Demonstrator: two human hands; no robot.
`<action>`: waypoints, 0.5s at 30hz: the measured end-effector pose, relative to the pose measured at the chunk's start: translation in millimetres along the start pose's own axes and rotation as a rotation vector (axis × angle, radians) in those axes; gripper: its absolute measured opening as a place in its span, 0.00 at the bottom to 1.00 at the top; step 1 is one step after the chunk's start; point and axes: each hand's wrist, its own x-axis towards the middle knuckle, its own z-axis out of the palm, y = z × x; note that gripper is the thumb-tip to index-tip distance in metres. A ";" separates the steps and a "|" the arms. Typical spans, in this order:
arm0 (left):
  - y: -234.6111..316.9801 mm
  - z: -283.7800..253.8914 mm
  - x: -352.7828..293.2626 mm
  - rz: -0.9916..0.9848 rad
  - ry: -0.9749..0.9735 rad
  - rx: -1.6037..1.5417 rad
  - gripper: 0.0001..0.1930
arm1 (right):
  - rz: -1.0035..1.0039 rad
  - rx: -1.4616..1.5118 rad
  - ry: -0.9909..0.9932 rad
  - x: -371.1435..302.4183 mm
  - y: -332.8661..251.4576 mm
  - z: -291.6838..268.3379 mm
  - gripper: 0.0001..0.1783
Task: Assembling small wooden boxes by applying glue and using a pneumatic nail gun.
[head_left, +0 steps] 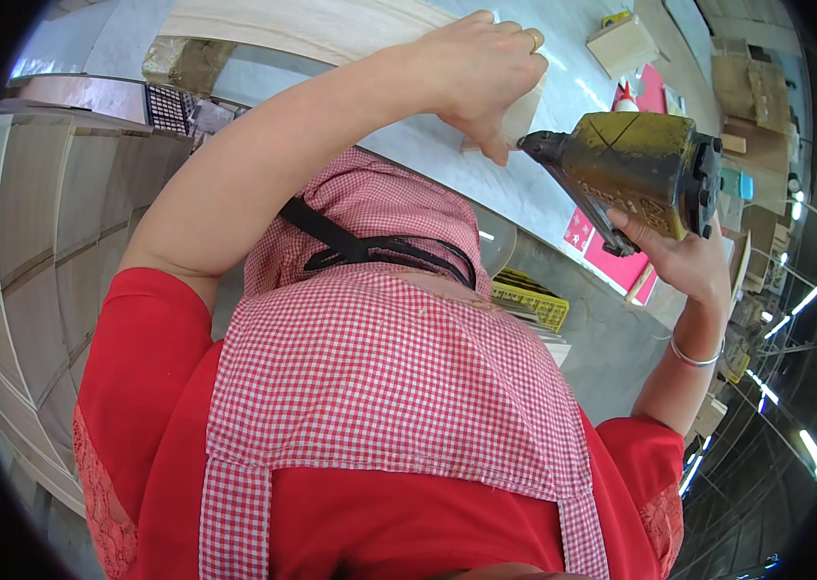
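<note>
My right hand (676, 259) grips the handle of a yellow and black pneumatic nail gun (632, 159), worn and scuffed, lying roughly sideways. Its dark nose points left, at the edge of a small pale wooden piece (522, 114) on the worktable; whether it touches the wood I cannot tell. The fingers of my left hand (490, 82) are closed over that piece, thumb low on its near side, close to the nose. Much of the wooden piece is hidden beneath the hand.
A long pale board (302, 27) lies along the table (408, 135) to the left. At the far right stand a small wooden box (621, 45) and a red-tipped bottle (627, 99). A yellow crate (532, 300) sits below the table edge; stacked panels (70, 213) stand on the left.
</note>
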 end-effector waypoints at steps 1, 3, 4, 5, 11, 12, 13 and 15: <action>-0.7 -0.9 -0.5 0.004 0.006 0.008 0.41 | -0.009 -0.013 0.007 0.4 0.3 -0.3 0.21; -1.3 -2.0 -2.8 0.007 0.018 0.019 0.41 | -0.031 -0.039 0.020 1.7 0.1 -1.7 0.20; -0.3 -0.6 -5.5 -0.014 0.040 0.063 0.41 | -0.036 -0.045 0.023 1.9 -1.1 -3.2 0.20; 0.2 0.9 -6.7 -0.033 0.057 0.107 0.41 | -0.053 -0.043 0.019 2.3 -1.0 -5.1 0.20; -1.1 0.2 -8.5 -0.102 0.020 0.070 0.42 | 0.025 -0.100 0.058 22.6 18.4 -16.0 0.22; -1.2 1.4 -9.0 -0.096 0.027 0.062 0.42 | 0.023 -0.102 0.059 25.8 19.2 -17.4 0.22; -1.3 2.2 -9.2 -0.090 0.035 0.053 0.42 | 0.037 -0.083 0.052 29.0 19.1 -18.5 0.22; -1.2 1.5 -9.2 -0.087 0.043 0.045 0.43 | 0.066 -0.042 0.035 35.8 16.1 -19.2 0.21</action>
